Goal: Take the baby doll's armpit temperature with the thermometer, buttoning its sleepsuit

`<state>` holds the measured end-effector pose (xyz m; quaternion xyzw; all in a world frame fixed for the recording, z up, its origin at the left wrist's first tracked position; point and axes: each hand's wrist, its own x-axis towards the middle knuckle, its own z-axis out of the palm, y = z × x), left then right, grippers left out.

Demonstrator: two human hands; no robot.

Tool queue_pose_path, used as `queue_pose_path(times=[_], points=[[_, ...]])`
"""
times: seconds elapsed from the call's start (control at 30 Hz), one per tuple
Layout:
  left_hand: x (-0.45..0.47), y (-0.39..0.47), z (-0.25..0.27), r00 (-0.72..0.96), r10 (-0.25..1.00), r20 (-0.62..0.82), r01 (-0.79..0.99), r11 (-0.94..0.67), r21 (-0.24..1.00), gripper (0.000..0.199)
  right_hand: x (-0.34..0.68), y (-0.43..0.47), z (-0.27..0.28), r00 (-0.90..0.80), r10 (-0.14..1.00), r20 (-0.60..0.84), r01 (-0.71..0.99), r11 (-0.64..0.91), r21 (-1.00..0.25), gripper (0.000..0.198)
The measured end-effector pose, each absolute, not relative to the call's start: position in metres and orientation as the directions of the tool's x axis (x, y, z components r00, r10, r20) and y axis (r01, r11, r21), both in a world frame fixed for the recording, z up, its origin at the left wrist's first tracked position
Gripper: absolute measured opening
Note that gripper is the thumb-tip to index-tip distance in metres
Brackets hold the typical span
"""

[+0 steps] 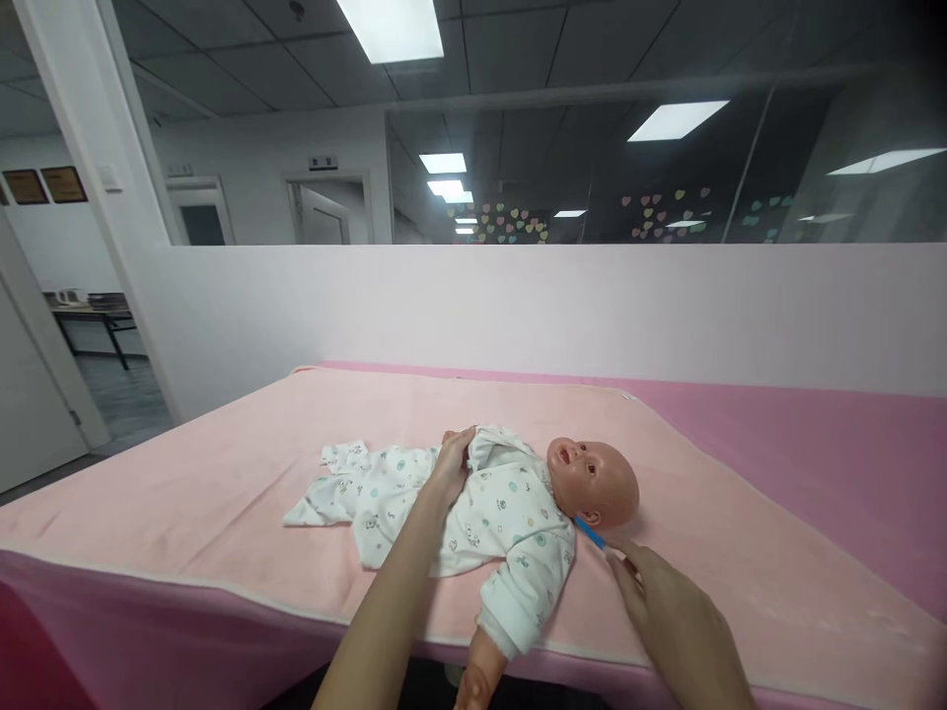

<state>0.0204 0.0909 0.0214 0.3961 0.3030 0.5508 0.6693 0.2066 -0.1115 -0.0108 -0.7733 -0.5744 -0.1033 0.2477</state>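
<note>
A baby doll (pixel 596 478) lies on its back in a white printed shirt (pixel 510 503) and matching trousers (pixel 392 493), its head to the right. My left hand (pixel 451 463) reaches across the body, closed on the shirt's far side; the fingertips are partly hidden. Just beyond it, a bit of the doll's far hand shows. My right hand (pixel 662 602) pinches a slim blue stick (pixel 590 532) with a paler end at my fingers. Its blue tip is beside the doll's neck, below the ear. The doll's near arm (pixel 480 671) hangs past the table's front edge.
A peach blanket (pixel 222 473) covers the table over a pink cloth (pixel 814 444). Behind stands a white half wall (pixel 518 306) with glass above it. At the far left are a doorway and a desk (pixel 96 311).
</note>
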Motion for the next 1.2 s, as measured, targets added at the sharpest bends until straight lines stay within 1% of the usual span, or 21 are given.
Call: queue_pose_path(times=[0.1,0.17,0.23,0.3,0.37,0.4,0.5,0.63,0.77,0.83,0.93,1.03,1.1,1.13,1.17,1.2], points=[[0.019,0.091,0.022,0.247,0.968,0.040,-0.508,0.095,0.856,0.033,0.188,-0.100,0.024,0.271,0.840,0.470,0.922,-0.085,-0.379,0.029],[0.019,0.091,0.023,0.240,0.970,0.039,-0.498,0.089,0.862,0.032,0.174,-0.078,0.044,0.231,0.859,0.456,0.912,-0.028,-0.410,0.027],[0.019,0.092,0.023,0.211,0.977,0.035,-0.490,0.074,0.868,0.031,0.161,-0.048,0.060,0.197,0.880,0.433,0.933,-0.032,-0.360,0.024],[0.019,0.091,0.023,0.198,0.979,0.046,-0.489,0.058,0.870,0.030,0.150,-0.015,0.070,0.135,0.917,0.376,0.969,-0.044,-0.242,0.019],[0.018,0.090,0.023,0.216,0.973,0.081,-0.476,0.033,0.879,0.030,0.140,0.015,0.074,0.110,0.947,0.301,0.986,-0.066,-0.153,0.018],[0.018,0.090,0.023,0.239,0.966,0.104,-0.464,0.019,0.886,0.029,0.136,0.029,0.075,0.110,0.954,0.280,0.988,-0.074,-0.135,0.019],[0.018,0.088,0.023,0.303,0.941,0.147,-0.432,-0.002,0.902,0.030,0.125,0.059,0.073,0.119,0.957,0.265,0.987,-0.085,-0.133,0.023],[0.018,0.086,0.026,0.265,0.955,0.135,-0.447,-0.002,0.894,0.031,0.123,0.070,0.067,0.104,0.962,0.253,0.989,-0.072,-0.131,0.025],[0.020,0.084,0.030,0.208,0.972,0.110,-0.484,0.004,0.875,0.031,0.136,0.056,0.068,-0.010,0.976,0.217,0.994,0.033,-0.103,0.023],[0.021,0.084,0.030,0.208,0.972,0.107,-0.470,0.004,0.883,0.031,0.142,0.050,0.070,-0.065,0.979,0.195,0.994,0.081,-0.078,0.023],[0.024,0.087,0.029,0.236,0.965,0.118,-0.355,-0.028,0.935,0.030,0.143,0.051,0.073,-0.100,0.983,0.152,0.993,0.108,-0.041,0.021],[0.024,0.097,0.030,0.258,0.960,0.111,-0.164,-0.070,0.984,0.029,0.137,0.063,0.074,-0.129,0.985,0.115,0.991,0.132,-0.017,0.028],[0.021,0.109,0.034,0.232,0.965,0.124,-0.011,-0.125,0.992,0.031,0.134,0.070,0.075,-0.155,0.982,0.109,0.988,0.156,-0.002,0.030],[0.018,0.117,0.035,0.201,0.965,0.169,0.083,-0.189,0.978,0.032,0.133,0.072,0.074,-0.168,0.979,0.113,0.986,0.168,0.009,0.029],[0.016,0.126,0.037,0.171,0.955,0.243,0.200,-0.275,0.941,0.032,0.132,0.073,0.074,-0.181,0.976,0.120,0.983,0.180,0.022,0.025],[0.014,0.134,0.038,0.151,0.931,0.332,0.345,-0.364,0.865,0.031,0.133,0.074,0.073,-0.195,0.972,0.132,0.981,0.191,0.037,0.021]])
